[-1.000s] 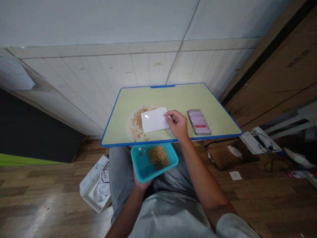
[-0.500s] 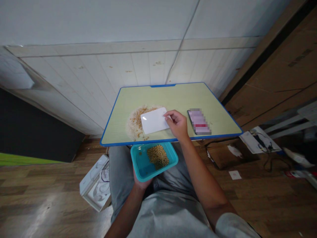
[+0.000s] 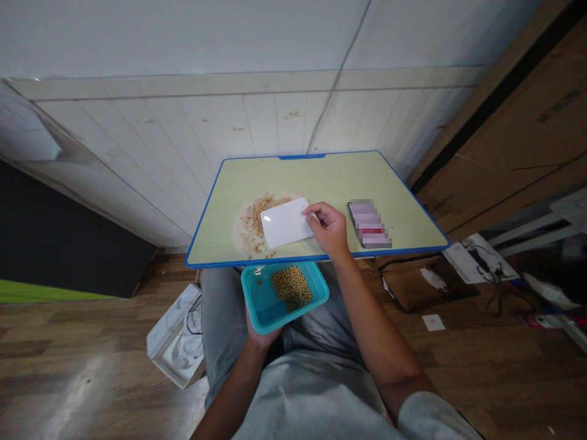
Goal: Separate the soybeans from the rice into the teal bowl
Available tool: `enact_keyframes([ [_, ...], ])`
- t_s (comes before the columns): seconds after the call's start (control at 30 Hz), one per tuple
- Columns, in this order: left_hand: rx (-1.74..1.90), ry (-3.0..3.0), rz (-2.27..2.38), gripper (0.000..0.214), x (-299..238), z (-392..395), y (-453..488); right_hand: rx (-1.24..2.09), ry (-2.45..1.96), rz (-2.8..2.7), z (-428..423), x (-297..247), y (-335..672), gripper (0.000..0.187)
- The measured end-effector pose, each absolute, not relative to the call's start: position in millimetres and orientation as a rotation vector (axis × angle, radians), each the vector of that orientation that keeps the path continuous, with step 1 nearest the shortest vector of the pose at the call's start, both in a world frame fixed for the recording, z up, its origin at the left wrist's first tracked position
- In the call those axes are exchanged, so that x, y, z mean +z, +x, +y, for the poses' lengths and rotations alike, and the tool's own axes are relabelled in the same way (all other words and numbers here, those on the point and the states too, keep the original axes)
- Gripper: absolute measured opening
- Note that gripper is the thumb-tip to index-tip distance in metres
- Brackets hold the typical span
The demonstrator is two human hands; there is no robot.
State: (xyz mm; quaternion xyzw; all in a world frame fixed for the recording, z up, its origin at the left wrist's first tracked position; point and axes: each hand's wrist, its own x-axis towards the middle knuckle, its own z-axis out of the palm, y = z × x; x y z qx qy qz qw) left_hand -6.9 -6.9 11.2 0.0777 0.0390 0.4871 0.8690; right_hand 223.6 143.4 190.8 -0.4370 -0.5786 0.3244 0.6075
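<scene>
My right hand (image 3: 328,227) pinches the right end of a white plastic card (image 3: 285,223) between thumb and fingers. The card is held over the table, partly covering a spread of soybeans (image 3: 259,220) mixed with pale rice-like grains (image 3: 241,238). Below the front edge of the table, my left hand (image 3: 262,335) grips a turquoise plastic tray (image 3: 254,318) from underneath and its near side; most of those fingers are hidden. Inside the tray a pile of soybeans (image 3: 292,287) lies toward the right, with a few strays at the left.
The small yellow-green table (image 3: 353,174) has a blue rim. A phone (image 3: 369,224) lies on its right part. Against the far side stands a white panelled wall (image 3: 220,122); a large cardboard box (image 3: 518,146) is at the right. An open white box (image 3: 178,342) sits on the floor.
Almost nothing differs. Both hands, the card and the tray keep their places, apart from a very slight shift of the whole view.
</scene>
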Motion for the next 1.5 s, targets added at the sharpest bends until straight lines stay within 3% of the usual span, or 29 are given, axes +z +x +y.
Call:
enact_keyframes([
  [1.5,1.035,0.141,0.176,0.082,-8,-8,-12,0.764,-1.0,-1.341,145,188,223,0.013],
])
